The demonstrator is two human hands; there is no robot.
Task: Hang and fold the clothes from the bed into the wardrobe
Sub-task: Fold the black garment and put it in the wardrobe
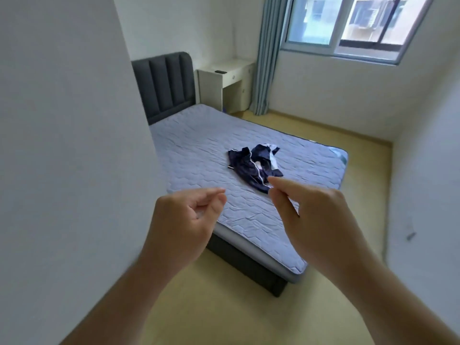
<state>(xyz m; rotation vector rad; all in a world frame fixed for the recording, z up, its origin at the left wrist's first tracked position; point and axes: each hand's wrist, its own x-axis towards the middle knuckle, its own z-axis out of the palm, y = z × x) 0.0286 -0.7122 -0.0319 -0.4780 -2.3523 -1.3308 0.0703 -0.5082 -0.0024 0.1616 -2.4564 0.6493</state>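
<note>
A crumpled dark navy garment [251, 168] with white stripes and a white lining lies in a heap near the middle of the bed [199, 150], which has a pale blue quilted cover. Both my hands are raised in front of me, short of the bed's near corner. My left hand [189, 220] has loosely curled fingers and holds nothing. My right hand [306, 215] has thumb and fingers brought near each other, empty, its fingertips overlapping the garment's near edge in the picture but not touching it. No wardrobe is in view.
A white wall [69, 145] fills the left side. The dark grey padded headboard [166, 85] stands at the back, with a white desk [224, 80] and a blue curtain [267, 58] beside it. A window [348, 26] is at the upper right. Light wooden floor [224, 307] surrounds the bed.
</note>
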